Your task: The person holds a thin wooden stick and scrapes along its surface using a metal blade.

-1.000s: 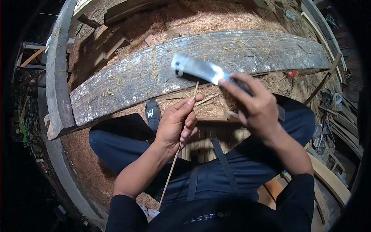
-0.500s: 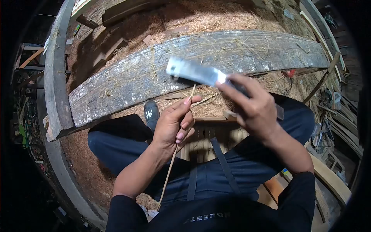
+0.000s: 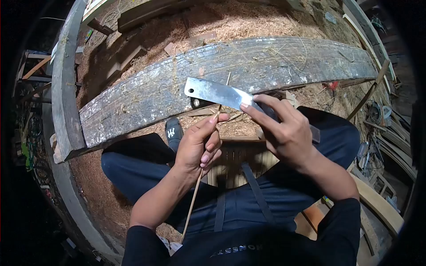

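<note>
My left hand [image 3: 200, 144] is closed around a thin pale stick, which looks like a bamboo strip [image 3: 191, 208]. The stick runs from near my lap up past the fingertips, its upper end showing beyond the blade. In my right hand [image 3: 290, 131] is a broad-bladed knife [image 3: 213, 91], shiny, with a round hole near its squared end. Its handle is mostly hidden by the fingers, and my index finger and thumb lie near the base of the blade. The blade crosses over the stick just above my left fingertips; whether the edge touches it, I cannot tell.
A long curved weathered plank [image 3: 146, 95] lies ahead of me. Wood shavings [image 3: 248, 22] cover the ground beyond it, with loose wood blocks [image 3: 133, 55]. A thick beam [image 3: 64, 102] stands at the left. Curved wooden pieces [image 3: 381, 208] lie at the right.
The knife, blurred before, is now sharp in view, its blade slightly lower and tilted more down to the right. My right hand has shifted a little downward. My left hand has barely moved.
</note>
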Demonstrator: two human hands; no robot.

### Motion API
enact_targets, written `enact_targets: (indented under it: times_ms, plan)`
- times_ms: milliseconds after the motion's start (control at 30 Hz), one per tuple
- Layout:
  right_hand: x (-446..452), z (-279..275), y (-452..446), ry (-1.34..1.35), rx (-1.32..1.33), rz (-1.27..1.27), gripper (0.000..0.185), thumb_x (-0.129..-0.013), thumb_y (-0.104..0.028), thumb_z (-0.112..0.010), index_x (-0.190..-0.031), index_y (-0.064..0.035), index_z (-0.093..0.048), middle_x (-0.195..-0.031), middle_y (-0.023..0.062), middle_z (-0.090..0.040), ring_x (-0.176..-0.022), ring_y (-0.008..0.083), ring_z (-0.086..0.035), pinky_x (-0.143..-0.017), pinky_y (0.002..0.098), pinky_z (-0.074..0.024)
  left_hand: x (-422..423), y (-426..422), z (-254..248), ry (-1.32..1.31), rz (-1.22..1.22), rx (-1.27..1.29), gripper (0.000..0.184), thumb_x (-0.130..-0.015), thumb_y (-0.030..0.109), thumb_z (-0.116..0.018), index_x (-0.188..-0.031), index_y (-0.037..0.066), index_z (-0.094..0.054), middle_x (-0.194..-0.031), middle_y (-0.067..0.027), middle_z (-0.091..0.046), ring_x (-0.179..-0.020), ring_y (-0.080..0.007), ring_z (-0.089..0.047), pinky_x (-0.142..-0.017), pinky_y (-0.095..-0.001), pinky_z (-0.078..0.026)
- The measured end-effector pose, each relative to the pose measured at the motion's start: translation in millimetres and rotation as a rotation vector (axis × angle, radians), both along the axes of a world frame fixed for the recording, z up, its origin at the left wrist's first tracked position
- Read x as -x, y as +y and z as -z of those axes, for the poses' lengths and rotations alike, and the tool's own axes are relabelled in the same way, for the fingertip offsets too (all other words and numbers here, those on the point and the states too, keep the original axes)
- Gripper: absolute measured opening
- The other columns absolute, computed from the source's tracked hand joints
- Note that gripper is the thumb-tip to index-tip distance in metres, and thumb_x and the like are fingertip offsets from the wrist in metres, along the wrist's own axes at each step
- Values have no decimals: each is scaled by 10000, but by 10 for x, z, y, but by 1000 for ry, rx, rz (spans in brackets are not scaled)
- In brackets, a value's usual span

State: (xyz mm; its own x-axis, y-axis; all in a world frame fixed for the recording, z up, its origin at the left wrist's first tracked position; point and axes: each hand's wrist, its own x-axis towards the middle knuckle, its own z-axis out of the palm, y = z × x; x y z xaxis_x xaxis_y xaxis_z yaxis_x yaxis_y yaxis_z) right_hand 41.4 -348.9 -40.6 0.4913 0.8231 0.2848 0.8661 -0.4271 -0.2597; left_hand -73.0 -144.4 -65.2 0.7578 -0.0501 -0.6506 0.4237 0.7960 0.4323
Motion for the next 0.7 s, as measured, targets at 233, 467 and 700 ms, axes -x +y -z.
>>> enact_targets:
  times_ms: [233, 467, 700]
  plan:
    - [32, 30, 18, 50, -16, -8, 585, -794, -51, -691, -1348, -233, -641, -1180, 68, -636, -804, 221, -613, -658, 363, -546, 11, 28, 4, -20, 1, 22, 327, -1105, 262, -413, -1229, 5, -572, -523, 32, -387, -308, -51, -306, -277, -202, -261]
    - [13, 36, 20, 19, -32, -1, 546, -817, -49, -678, -1330, -232, -653, -1160, 66, -642, -773, 200, -608, -623, 327, -533, 30, 29, 19, -33, 6, 36, 316, -1107, 252, -403, -1226, 5, -561, -515, 28, -381, -304, -50, -298, -271, -204, -256]
    - [-33, 39, 7, 10, -12, 30, 619, -755, -38, -735, -1337, -233, -650, -1181, 62, -638, -805, 202, -615, -638, 336, -539, 39, 39, 36, -58, 19, 23, 309, -1111, 260, -388, -1198, 16, -557, -514, 29, -378, -300, -50, -298, -268, -202, -253]
